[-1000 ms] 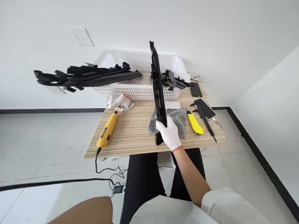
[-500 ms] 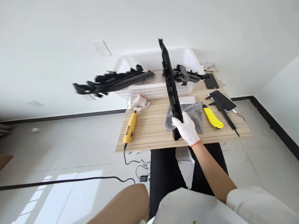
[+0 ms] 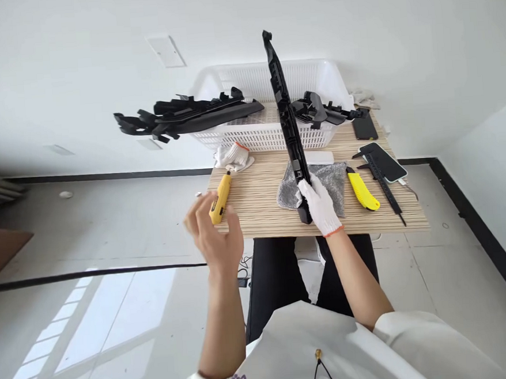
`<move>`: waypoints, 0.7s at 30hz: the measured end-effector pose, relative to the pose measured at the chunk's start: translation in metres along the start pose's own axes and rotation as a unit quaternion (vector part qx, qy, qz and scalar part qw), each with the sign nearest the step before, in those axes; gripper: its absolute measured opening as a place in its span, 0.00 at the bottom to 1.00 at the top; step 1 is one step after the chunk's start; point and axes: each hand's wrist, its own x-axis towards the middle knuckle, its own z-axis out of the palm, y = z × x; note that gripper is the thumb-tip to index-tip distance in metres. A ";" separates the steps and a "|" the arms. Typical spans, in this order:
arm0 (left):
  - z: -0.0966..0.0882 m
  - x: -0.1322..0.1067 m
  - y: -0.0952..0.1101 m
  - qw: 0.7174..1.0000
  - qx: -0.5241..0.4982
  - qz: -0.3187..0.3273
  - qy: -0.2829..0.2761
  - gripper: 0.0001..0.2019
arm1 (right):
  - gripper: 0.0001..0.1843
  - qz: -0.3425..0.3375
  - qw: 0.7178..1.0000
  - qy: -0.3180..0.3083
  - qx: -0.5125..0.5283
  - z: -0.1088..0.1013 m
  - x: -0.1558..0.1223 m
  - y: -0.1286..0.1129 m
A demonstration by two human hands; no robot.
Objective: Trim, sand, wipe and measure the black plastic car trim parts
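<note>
My right hand [image 3: 320, 204], in a white knit glove, grips the lower end of a long black plastic trim part [image 3: 285, 112] and holds it upright, tilted slightly left, over a grey cloth [image 3: 334, 178] on the striped wooden table [image 3: 263, 212]. My bare left hand [image 3: 215, 235] hovers at the table's left front corner with its fingers spread and empty. It is just in front of a yellow corded rotary tool [image 3: 220, 198].
A white mesh basket [image 3: 258, 137] at the back holds more black trim parts [image 3: 187, 114], which stick out left past the table. A white glove [image 3: 234, 156], a yellow utility knife [image 3: 362, 191], a black caliper [image 3: 385, 183] and a phone [image 3: 389, 164] lie on the table.
My left hand has risen from below into view near the yellow tool. The view has swung right and the black part stands higher in the picture.
</note>
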 end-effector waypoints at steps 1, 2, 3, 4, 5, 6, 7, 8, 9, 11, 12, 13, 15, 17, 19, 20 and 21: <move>0.003 0.006 -0.008 0.999 0.031 -0.026 -0.002 0.30 | 0.22 0.009 0.999 -0.015 0.040 0.000 0.001 -0.002; 0.007 0.013 -0.017 0.996 0.068 -0.054 -0.015 0.34 | 0.22 0.022 0.996 -0.030 0.077 -0.002 0.001 -0.004; 0.012 0.019 -0.025 0.991 0.105 -0.077 -0.035 0.38 | 0.23 0.040 0.992 -0.046 0.108 -0.004 0.001 -0.007; 0.015 0.025 -0.032 0.984 0.137 -0.093 -0.060 0.39 | 0.25 0.061 0.988 -0.062 0.131 -0.006 0.001 -0.009; 0.019 0.029 -0.037 0.979 0.158 -0.098 -0.080 0.37 | 0.26 0.085 0.982 -0.082 0.148 -0.010 0.001 -0.012; 0.021 0.032 -0.041 0.976 0.170 -0.098 -0.092 0.33 | 0.28 0.108 0.975 -0.109 0.162 -0.014 0.001 -0.015; 0.022 0.034 -0.043 0.975 0.174 -0.098 -0.098 0.29 | 0.30 0.129 0.966 -0.141 0.176 -0.019 0.000 -0.017; 0.022 0.034 -0.044 0.975 0.172 -0.100 -0.101 0.26 | 0.32 0.147 0.955 -0.175 0.191 -0.023 0.000 -0.018; 0.021 0.033 -0.044 0.976 0.164 -0.103 -0.102 0.23 | 0.35 0.159 0.943 -0.207 0.207 -0.028 -0.001 -0.019; 0.019 0.027 -0.041 0.980 0.137 -0.111 -0.093 0.21 | 0.39 0.171 0.921 -0.261 0.235 -0.034 -0.002 -0.019; 0.019 0.022 -0.039 0.983 0.119 -0.115 -0.080 0.21 | 0.41 0.172 0.914 -0.277 0.242 -0.036 -0.002 -0.019; 0.019 0.016 -0.037 0.986 0.098 -0.124 -0.061 0.20 | 0.43 0.172 0.911 -0.284 0.244 -0.036 -0.002 -0.018; 0.022 0.003 -0.030 0.988 0.049 -0.148 -0.010 0.21 | 0.47 0.175 0.915 -0.281 0.228 -0.033 -0.002 -0.017; 0.026 -0.007 -0.021 0.986 -0.001 -0.162 0.033 0.22 | 0.53 0.171 0.927 -0.264 0.206 -0.024 -0.001 -0.018; 0.031 -0.009 -0.008 0.987 -0.047 -0.148 0.044 0.22 | 0.56 0.154 0.935 -0.255 0.194 -0.012 0.003 -0.025; 0.033 -0.006 0.000 0.988 -0.066 -0.132 0.040 0.22 | 0.55 0.142 0.937 -0.256 0.192 -0.007 0.006 -0.031; 0.034 0.000 0.008 0.990 -0.083 -0.109 0.036 0.21 | 0.53 0.131 0.937 -0.262 0.189 -0.001 0.009 -0.039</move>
